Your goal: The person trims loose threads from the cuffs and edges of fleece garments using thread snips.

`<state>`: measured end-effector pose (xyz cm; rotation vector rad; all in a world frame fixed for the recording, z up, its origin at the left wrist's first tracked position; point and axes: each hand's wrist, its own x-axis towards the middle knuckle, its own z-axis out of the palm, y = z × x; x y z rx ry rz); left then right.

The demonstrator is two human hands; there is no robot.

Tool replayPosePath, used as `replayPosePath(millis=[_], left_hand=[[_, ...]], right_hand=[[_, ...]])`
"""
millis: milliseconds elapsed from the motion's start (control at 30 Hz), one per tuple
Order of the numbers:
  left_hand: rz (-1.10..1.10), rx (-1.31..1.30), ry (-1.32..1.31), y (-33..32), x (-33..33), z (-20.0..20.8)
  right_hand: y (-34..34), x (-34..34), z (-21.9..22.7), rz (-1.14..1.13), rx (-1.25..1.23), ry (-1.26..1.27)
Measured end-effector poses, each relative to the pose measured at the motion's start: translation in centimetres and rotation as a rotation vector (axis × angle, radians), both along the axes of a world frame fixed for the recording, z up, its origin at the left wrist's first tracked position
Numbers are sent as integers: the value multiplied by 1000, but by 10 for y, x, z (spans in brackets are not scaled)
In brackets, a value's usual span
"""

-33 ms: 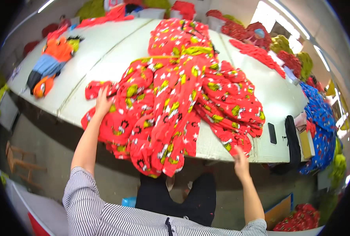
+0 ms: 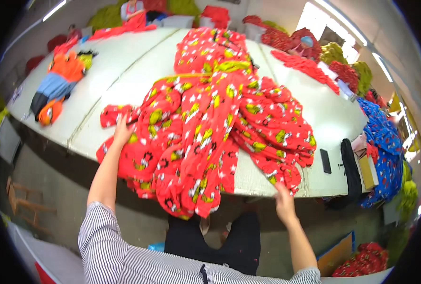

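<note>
A red fleece robe point(image 2: 196, 137) with a printed pattern of yellow figures and white stars lies spread over the table, its yellow-trimmed upper part away from me. Its near end hangs over the table's front edge. My left hand point(image 2: 122, 131) is closed on the fabric near the end of the left sleeve point(image 2: 115, 115). Over at the front edge, my right hand point(image 2: 284, 204) pinches the end of the right sleeve point(image 2: 286, 177). Part of each hand's fingertips is hidden by cloth or blurred.
The pale table point(image 2: 94, 106) carries an orange, blue and black garment point(image 2: 59, 85), a phone point(image 2: 325, 161) and a black cloth strip point(image 2: 348, 161). Blue printed fabric point(image 2: 383, 137) hangs at the right. A wooden stool point(image 2: 23, 201) stands lower left. Other people sit or stand beyond.
My right hand has moved slightly left to the sleeve end, its fingers now at the cloth. My left hand stays at its sleeve. The whole view has shifted a little.
</note>
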<state>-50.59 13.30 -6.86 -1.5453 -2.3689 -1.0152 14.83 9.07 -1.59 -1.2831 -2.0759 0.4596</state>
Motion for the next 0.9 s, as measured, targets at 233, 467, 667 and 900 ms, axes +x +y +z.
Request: replayPosePath(millis=[233,467,667,900], left_hand=[[115,-172,-45,54,-21,-44],[191,-562,-210,53,-43,-54],[236,-313,-102,42,25,-26],[-74,98,-245,4,21,28]], right_hand=[[-117,10,-16,33,-716,61],[-12,-52,87,-22,-682,190],[43,-109,207,97,-104,612],[50,-155,253,270,-159,535]])
